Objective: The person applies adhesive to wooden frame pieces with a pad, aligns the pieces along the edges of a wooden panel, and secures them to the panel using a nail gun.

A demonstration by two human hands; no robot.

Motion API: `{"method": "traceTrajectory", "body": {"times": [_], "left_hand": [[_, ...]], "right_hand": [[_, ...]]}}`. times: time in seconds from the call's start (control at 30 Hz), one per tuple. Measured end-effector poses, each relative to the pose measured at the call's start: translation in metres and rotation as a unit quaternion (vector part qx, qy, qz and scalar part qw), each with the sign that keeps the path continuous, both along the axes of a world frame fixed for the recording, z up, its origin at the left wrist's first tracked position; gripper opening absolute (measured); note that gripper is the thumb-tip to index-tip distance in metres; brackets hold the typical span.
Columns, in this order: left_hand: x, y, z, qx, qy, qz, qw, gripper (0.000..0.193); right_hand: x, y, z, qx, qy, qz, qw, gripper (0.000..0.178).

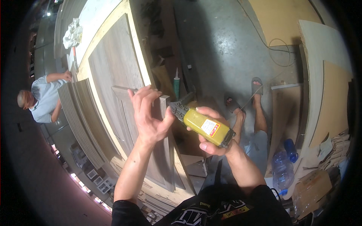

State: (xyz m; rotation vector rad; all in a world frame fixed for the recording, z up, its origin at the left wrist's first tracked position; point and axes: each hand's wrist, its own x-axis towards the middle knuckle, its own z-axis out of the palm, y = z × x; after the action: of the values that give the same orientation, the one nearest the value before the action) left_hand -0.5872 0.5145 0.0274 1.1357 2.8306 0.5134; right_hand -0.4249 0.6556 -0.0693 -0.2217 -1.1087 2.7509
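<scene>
My right hand [213, 148] is wrapped round a yellow-green nail gun [205, 126] with a black, bolted nose. The nose points up and left, close to the end of a grey-brown wooden panel [160, 158]. My left hand [149, 116] grips that panel's upper corner, fingers over its top and thumb near the nail gun's nose. Whether the nose touches the wood I cannot tell. Beneath lies a larger grey-brown door panel [113, 56] on a pale wooden board [126, 9].
Stacked wooden mouldings [81, 120] lie along the left, near a person [45, 98] in light blue. A green sealant tube [176, 84] stands past the bench edge. A thin hose [281, 64] crosses the floor. Boards [320, 94], a large plastic bottle [283, 173] and cardboard [311, 192] are right.
</scene>
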Motion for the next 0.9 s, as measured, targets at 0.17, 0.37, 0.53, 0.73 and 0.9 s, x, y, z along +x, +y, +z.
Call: {"method": "traceTrajectory", "body": {"times": [0.17,0.37,0.53,0.73,0.9], "left_hand": [[0.0,0.001,-0.001,-0.002,-0.005,0.001,1.0,0.044],[-0.001,0.003,0.002,-0.008,-0.007,0.001,1.0,0.043],[-0.001,0.003,0.002,-0.014,-0.019,0.012,1.0,0.044],[0.042,0.004,0.001,0.007,-0.04,-0.105,0.994,0.042],[0.129,-0.017,0.002,-0.02,-0.128,-0.244,0.961,0.029]], "right_hand": [[-0.004,0.001,-0.008,0.047,0.068,0.004,0.997,0.088],[0.0,0.007,0.002,-0.013,0.003,0.033,0.999,0.084],[0.02,0.018,-0.002,-0.099,-0.006,-0.018,0.995,0.09],[0.037,0.066,-0.001,0.0,-0.084,0.034,0.996,0.091],[0.036,0.086,-0.001,-0.028,-0.111,0.075,0.991,0.091]]}}
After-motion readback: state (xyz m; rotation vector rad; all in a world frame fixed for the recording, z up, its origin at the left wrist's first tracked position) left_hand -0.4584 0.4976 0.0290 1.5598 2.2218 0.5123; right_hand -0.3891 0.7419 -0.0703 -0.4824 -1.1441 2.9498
